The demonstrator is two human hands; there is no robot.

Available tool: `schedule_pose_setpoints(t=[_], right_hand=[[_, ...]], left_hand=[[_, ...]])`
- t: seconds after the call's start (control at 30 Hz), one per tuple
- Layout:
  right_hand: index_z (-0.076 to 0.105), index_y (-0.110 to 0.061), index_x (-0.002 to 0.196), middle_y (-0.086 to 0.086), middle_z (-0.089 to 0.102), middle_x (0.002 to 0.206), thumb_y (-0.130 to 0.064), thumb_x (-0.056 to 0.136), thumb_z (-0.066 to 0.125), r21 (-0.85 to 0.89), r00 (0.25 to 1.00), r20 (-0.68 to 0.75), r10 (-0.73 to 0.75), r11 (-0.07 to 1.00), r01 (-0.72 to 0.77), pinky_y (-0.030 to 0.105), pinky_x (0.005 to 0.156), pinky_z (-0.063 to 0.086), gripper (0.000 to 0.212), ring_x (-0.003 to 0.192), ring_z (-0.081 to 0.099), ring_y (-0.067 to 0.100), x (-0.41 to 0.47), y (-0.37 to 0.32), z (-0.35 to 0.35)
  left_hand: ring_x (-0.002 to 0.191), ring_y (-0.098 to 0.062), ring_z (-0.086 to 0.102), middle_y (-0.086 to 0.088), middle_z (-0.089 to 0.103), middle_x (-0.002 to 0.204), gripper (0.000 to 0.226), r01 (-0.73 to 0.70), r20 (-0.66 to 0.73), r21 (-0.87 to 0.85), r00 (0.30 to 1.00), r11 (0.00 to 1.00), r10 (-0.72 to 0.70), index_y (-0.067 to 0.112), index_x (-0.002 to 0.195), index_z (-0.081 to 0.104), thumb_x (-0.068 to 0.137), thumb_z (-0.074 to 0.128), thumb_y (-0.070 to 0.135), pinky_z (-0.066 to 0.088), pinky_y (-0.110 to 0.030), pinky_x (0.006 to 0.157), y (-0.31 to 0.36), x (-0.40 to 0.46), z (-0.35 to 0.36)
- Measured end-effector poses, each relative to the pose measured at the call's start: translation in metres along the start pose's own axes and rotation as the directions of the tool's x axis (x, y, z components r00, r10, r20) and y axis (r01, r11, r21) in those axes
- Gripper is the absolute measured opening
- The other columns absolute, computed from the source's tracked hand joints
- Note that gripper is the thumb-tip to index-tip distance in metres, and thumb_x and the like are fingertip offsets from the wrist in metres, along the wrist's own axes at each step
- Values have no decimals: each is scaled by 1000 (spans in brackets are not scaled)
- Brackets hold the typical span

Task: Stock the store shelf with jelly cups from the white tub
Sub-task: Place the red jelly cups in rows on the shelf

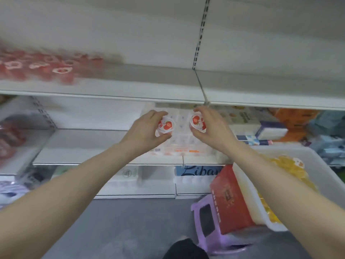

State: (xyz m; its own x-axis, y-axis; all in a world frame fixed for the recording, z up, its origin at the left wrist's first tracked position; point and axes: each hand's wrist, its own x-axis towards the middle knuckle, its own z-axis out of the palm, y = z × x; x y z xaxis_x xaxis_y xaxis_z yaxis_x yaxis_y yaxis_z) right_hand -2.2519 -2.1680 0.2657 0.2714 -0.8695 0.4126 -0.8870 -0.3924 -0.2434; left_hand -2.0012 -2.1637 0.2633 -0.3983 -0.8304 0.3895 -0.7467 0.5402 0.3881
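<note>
My left hand [147,129] grips a red-and-white jelly cup [166,125] in mid air, just below the front lip of the upper shelf [115,90]. My right hand [211,128] grips a second red jelly cup [198,122] beside it. Both cups face me with their lids. On the upper shelf at the left stand several red jelly cups [41,69], blurred. The white tub [248,191] sits at the lower right and holds yellow jelly cups [291,171].
The tub rests on a red box [229,199] over a purple stool [207,219]. Tissue packs [179,139] lie on the middle shelf behind my hands, with boxed goods [270,128] to the right. The upper shelf's right part is bare. Grey floor lies below.
</note>
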Motion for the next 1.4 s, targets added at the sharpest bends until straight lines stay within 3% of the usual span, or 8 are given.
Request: schedule_pose_setpoints(t=[0.17,0.37,0.63,0.87,1.1,1.23,1.4], right_hand=[[49,-18,111,0,58,104,-34,81,68,53,992,-3,-124,991,124,27,74,35,39,91,52,21,56,-45,15],[53,-19,105,1,59,101,-31,80,69,127,976,-38,-213,968,217,25,74,32,32,92,53,21,130,-84,39],[55,-21,99,1,60,96,-32,81,67,268,963,-42,-268,925,269,27,77,40,25,92,55,21,235,-112,90],[56,-20,110,7,62,102,-30,79,69,273,933,108,-343,913,304,29,79,39,35,97,56,27,311,-136,131],[54,-20,119,5,60,109,-28,82,65,285,887,165,-431,882,376,34,82,48,40,97,58,29,354,-155,164],[58,-13,113,9,51,128,-31,83,68,299,878,151,-455,867,398,33,90,46,36,110,56,29,374,-160,176],[59,-14,113,7,52,116,-26,83,70,280,852,131,-508,843,459,28,77,41,34,100,56,27,390,-164,189]], left_hand=[[94,-20,53,3,58,99,51,72,-100,101,993,992,-62,21,118,58,79,69,51,39,-27,77,-44,-12,-42],[96,-21,49,2,59,101,48,161,-222,201,968,966,-115,20,107,62,77,63,58,36,-24,84,-98,-8,-80],[96,-24,51,-2,60,101,58,302,-277,259,933,917,-229,15,118,60,78,64,56,39,-30,86,-162,21,-105],[97,-27,52,-2,63,99,57,367,-337,335,907,868,-253,14,110,66,76,58,59,41,-33,87,-209,52,-113],[102,-28,51,-4,64,97,58,395,-321,380,904,836,-282,14,108,67,75,54,60,45,-35,89,-236,68,-115],[103,-28,52,-3,64,96,56,399,-305,414,908,818,-288,15,107,68,75,55,59,45,-34,87,-248,74,-115],[104,-27,52,-2,64,97,57,398,-288,437,911,807,-294,15,107,68,75,55,60,44,-32,88,-260,83,-113]])
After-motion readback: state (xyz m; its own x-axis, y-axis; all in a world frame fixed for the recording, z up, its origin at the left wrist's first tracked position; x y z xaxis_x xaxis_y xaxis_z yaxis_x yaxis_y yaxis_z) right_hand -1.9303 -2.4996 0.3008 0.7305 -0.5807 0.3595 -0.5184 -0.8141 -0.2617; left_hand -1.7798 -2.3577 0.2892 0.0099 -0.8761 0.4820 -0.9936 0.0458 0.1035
